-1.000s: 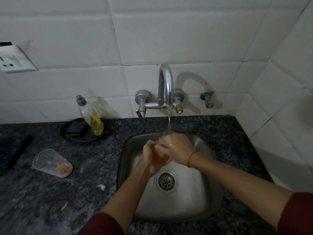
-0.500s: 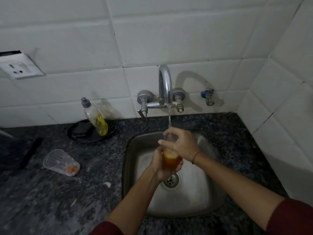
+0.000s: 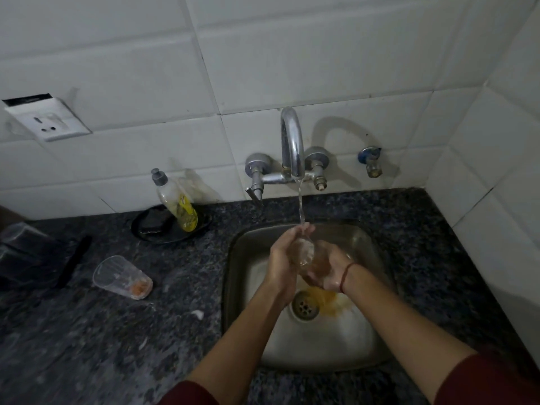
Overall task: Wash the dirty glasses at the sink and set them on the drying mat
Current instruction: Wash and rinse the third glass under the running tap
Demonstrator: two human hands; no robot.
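Clear glass tumbler (image 3: 305, 252) was clasped by left hand (image 3: 282, 258) and right hand (image 3: 327, 271); thin water stream (image 3: 301, 206) fell onto the grip from above.

I've got both forearms (image 3: 233, 340) reaching forward, dark red sleeves (image 3: 491, 381) at the elbows. Left hand (image 3: 282, 255) grips the glass (image 3: 305, 252) from the side, fingers curled round it and pointing up. Right hand (image 3: 327, 268) is cupped palm-up under it, wet, fingers curled round its base. Red thread (image 3: 346, 276) on the right wrist.
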